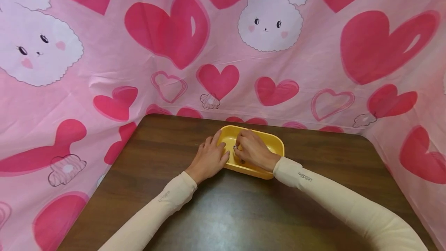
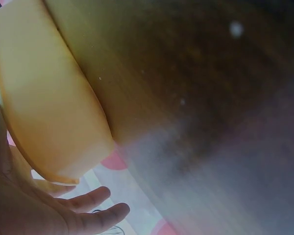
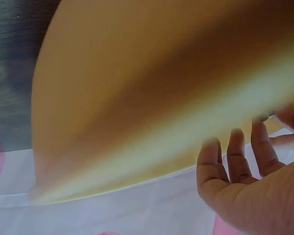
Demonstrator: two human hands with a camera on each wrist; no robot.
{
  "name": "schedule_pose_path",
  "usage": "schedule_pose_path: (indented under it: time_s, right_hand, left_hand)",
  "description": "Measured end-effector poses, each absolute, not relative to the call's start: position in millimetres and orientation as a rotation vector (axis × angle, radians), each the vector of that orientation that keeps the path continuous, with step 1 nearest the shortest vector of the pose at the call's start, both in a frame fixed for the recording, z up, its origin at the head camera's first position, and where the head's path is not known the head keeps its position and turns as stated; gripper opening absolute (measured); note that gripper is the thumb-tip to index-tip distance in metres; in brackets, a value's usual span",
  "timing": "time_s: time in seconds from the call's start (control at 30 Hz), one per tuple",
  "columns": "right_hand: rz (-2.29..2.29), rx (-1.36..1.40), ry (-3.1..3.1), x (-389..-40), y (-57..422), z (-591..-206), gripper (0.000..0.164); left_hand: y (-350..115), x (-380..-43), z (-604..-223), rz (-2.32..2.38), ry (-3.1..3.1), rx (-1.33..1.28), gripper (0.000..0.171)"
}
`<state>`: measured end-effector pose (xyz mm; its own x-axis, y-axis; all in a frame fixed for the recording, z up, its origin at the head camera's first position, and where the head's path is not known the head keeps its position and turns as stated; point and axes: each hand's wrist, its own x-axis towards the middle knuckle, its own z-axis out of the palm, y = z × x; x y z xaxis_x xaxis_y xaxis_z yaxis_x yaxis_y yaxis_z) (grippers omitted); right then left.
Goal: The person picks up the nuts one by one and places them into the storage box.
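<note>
A yellow rectangular tub [image 1: 278, 146] with rounded corners stands toward the far side of the table. My left hand [image 1: 208, 158] rests at its left end, thumb and a finger over the rim and the other fingers stretched along the outside. In the left wrist view, those fingers [image 2: 100, 215] spread past the tub's pale outer wall [image 2: 54, 93]. My right hand [image 1: 256, 150] reaches over the near rim into the tub. Its thumb and index finger pinch a tiny shiny, dark and silvery piece [image 1: 235, 147], mostly covered by the fingertips; I cannot tell its kind.
The tub stands on a dark brown wooden table [image 1: 216, 212], whose rounded far corners lie near the cloth. Pink cloth [image 1: 223, 57] with hearts and rabbits hangs behind the table and along both sides. Cream sleeves [image 1: 334, 193] cover both forearms.
</note>
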<state>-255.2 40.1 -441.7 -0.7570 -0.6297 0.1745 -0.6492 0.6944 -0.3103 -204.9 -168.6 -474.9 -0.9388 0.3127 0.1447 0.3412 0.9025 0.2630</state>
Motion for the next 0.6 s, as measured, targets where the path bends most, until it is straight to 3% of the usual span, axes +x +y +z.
schedule_pose_path:
  time_s: [0.6]
  right_hand:
    - [0.45, 1.192, -2.777, -272, 42, -458, 0.018]
  left_hand:
    - [-166, -205, -477, -0.435, -2.96, -0.502, 0.054]
